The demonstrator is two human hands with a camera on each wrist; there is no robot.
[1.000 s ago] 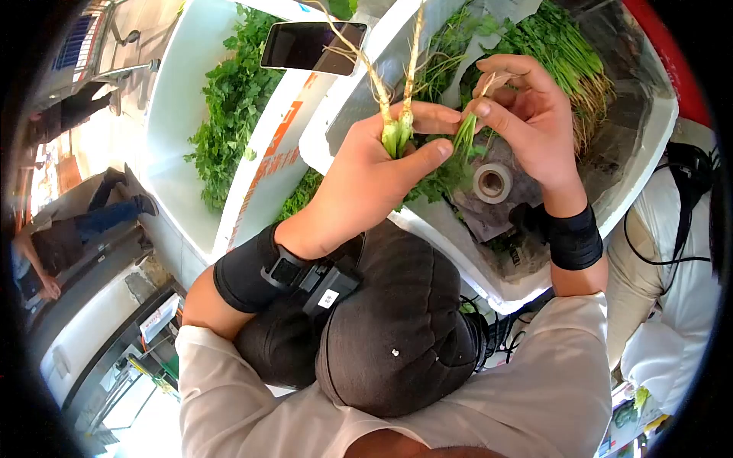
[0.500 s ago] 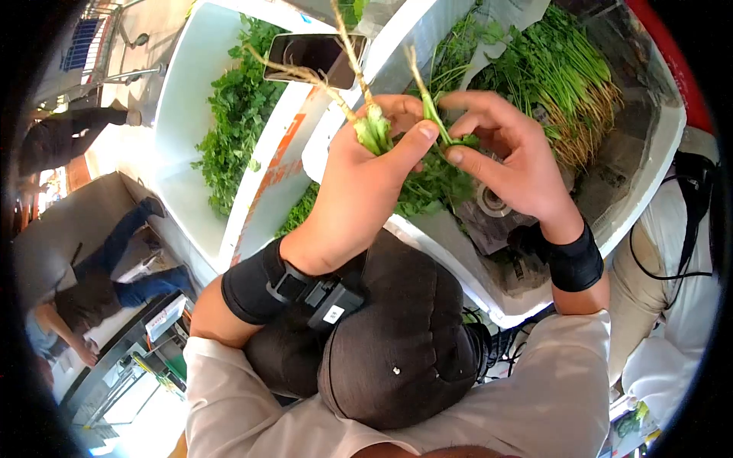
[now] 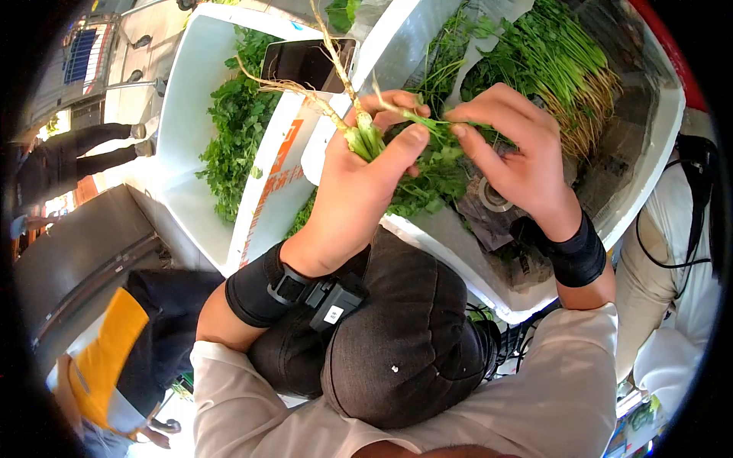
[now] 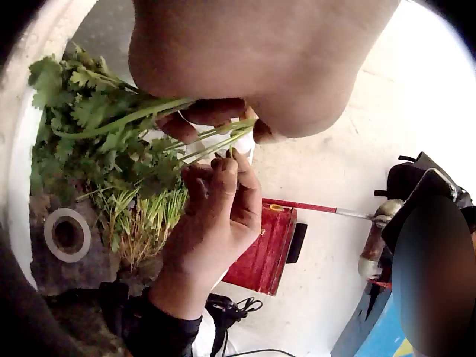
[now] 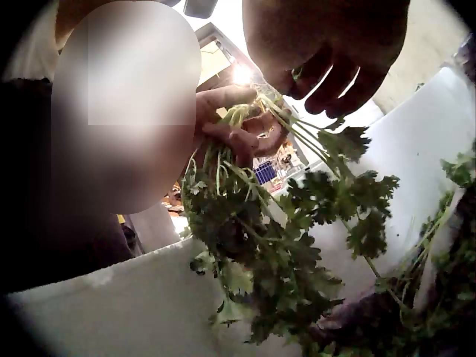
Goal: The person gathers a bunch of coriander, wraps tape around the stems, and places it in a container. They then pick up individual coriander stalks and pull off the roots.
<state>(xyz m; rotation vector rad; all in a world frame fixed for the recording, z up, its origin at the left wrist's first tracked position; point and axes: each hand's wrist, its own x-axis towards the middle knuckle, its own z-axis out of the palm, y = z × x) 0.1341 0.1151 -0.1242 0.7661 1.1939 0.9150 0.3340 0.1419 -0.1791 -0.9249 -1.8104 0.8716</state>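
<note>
My left hand (image 3: pixel 355 179) grips several leafy herb stems (image 3: pixel 365 137), their pale roots pointing up and away past the thumb. Between its thumb and fingers it also holds a thinner stem (image 3: pixel 412 116) with a root. My right hand (image 3: pixel 527 156) pinches a green piece of that thin stem between thumb and forefinger, just right of the left thumb. In the right wrist view the leaves (image 5: pixel 275 245) hang below the left hand (image 5: pixel 238 134). The left wrist view shows the right hand (image 4: pixel 216 216) with fingertips together beside the stems (image 4: pixel 216 145).
Under the hands is a white foam box (image 3: pixel 649 164) holding rooted herb bunches (image 3: pixel 561 72) and a tape roll (image 3: pixel 492 197). To its left, another foam box (image 3: pixel 179 137) contains leafy greens (image 3: pixel 240 122). A phone (image 3: pixel 305 65) lies on the box edge. People stand at the left.
The right hand has moved from a brownish strip at upper right to the thin stem beside the left thumb. The left hand has shifted left and tilted its roots leftward. The phone remains on the edge.
</note>
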